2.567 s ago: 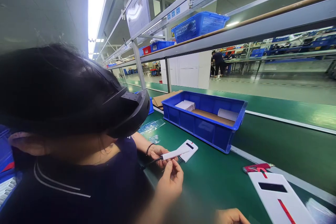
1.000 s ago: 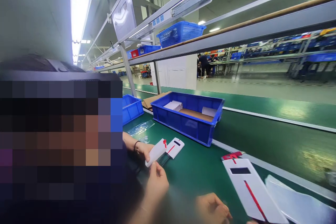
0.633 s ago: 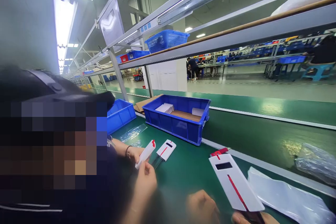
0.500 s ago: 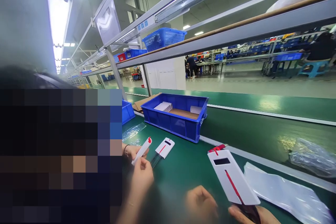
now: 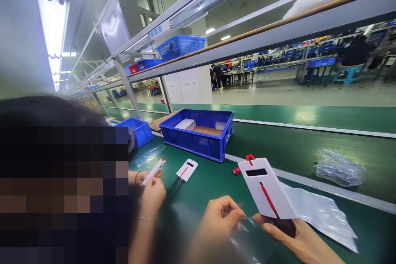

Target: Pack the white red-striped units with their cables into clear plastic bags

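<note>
In my right hand [image 5: 298, 237] is a flat white device [image 5: 269, 189], held up by its dark lower end. It has a dark window, a red centre strip and a red loop at the top. My left hand [image 5: 221, 216] is just to its left, thumb and fingers pinching a clear plastic film [image 5: 247, 225] that hangs down between the hands. Behind my right hand, a stack of clear plastic bags [image 5: 320, 210] lies on the green work surface [image 5: 192, 222]. A small red object [image 5: 236, 171] lies beside the device's top.
At left a co-worker's hands [image 5: 154, 187] hold another white piece [image 5: 154, 172]. Near them lies a similar device [image 5: 187, 170] with two dark prongs. Behind stands a blue bin [image 5: 193, 144] with white parts; crumpled clear plastic [image 5: 338, 168] lies at right. A shelf rail [image 5: 247, 41] crosses above.
My left hand has risen and moved closer to my right hand; clear film now shows in its fingers. The view has shifted, and the white device appears slightly further left and higher.
</note>
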`<state>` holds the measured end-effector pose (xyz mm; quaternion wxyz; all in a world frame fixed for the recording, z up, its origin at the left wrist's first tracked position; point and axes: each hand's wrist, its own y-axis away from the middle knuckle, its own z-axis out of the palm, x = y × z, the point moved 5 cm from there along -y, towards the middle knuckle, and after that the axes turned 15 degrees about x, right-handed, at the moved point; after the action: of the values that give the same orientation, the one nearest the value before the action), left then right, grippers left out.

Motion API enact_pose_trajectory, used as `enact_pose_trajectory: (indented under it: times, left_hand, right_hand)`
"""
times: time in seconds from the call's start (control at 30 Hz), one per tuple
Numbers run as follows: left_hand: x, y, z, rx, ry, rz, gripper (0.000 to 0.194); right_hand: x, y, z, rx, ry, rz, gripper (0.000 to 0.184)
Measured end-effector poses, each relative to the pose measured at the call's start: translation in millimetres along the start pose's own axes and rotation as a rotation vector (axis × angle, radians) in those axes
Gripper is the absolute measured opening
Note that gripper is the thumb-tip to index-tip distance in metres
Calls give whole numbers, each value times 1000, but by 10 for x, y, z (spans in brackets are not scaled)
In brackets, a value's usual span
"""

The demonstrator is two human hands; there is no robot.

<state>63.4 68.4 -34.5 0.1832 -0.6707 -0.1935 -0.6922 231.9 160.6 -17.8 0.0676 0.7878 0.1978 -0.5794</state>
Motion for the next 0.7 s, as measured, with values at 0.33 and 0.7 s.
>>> enact_pose_trajectory:
  times: [0.33, 0.7]
  left_hand:
    - [161, 86, 133, -110, -176, 23, 27]
    - [180, 109, 157, 23, -120, -7, 30]
  right_hand:
    - [-102, 177, -9, -107, -80, -22, 45]
    - [-84, 161, 24, -137, 20, -120, 47]
